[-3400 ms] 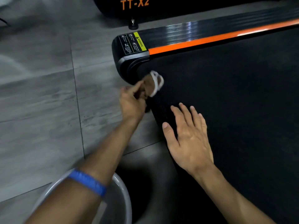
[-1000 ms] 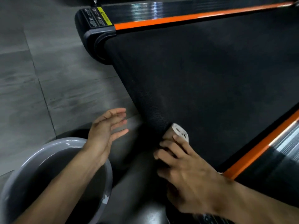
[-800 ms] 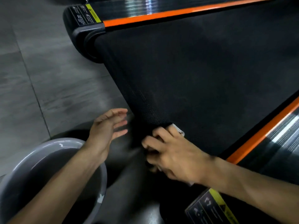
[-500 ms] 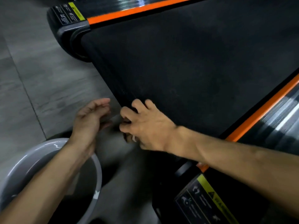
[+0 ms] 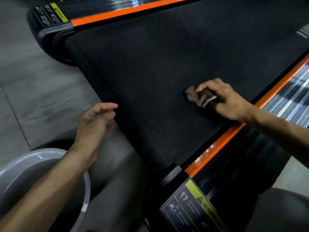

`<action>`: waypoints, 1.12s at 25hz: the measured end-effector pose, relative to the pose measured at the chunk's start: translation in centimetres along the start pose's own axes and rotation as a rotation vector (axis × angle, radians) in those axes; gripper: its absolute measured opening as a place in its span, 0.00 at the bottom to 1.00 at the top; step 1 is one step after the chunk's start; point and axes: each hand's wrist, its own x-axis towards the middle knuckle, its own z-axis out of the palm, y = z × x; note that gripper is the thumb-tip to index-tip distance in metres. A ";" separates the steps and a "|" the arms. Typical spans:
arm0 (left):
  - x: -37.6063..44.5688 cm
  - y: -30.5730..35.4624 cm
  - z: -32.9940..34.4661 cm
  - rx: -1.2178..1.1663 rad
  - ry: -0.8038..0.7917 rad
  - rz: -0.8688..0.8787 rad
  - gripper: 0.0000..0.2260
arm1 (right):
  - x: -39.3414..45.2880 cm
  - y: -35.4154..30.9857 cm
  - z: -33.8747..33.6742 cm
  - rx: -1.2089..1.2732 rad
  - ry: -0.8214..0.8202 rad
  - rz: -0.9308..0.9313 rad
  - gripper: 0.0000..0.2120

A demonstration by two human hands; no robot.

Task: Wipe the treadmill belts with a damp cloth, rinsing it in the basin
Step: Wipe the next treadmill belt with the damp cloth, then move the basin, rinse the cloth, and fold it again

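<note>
My right hand (image 5: pixel 224 99) has slid the bunched cloth (image 5: pixel 192 93), clenched in its fingers, from the treadmill belt's (image 5: pixel 150 72) rear edge toward its orange rail; wiping continues, left hand (image 5: pixel 93 124) relaxed, empty

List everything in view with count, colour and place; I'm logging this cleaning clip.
belt: one, black, centre
side rails: two, black with orange stripes, far edge and right edge of belt
warning labels: two, black and yellow, top left and bottom right rail ends
basin: one, grey, bottom left on floor
floor: grey tiles, left
cloth: one, pale, on belt under right hand
left hand: open, at belt's near edge
right hand: grips cloth on belt
</note>
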 end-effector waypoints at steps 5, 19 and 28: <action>0.1 -1.0 1.5 0.152 0.087 0.087 0.14 | -4.5 -9.2 4.6 0.127 -0.344 -0.339 0.35; -0.5 -0.9 0.8 -0.024 0.152 0.023 0.15 | -4.1 -11.3 4.4 0.052 -0.437 -0.499 0.33; 1.6 -1.1 -6.2 -0.085 0.253 0.060 0.15 | 11.7 -24.7 14.8 -0.709 -0.203 -0.668 0.19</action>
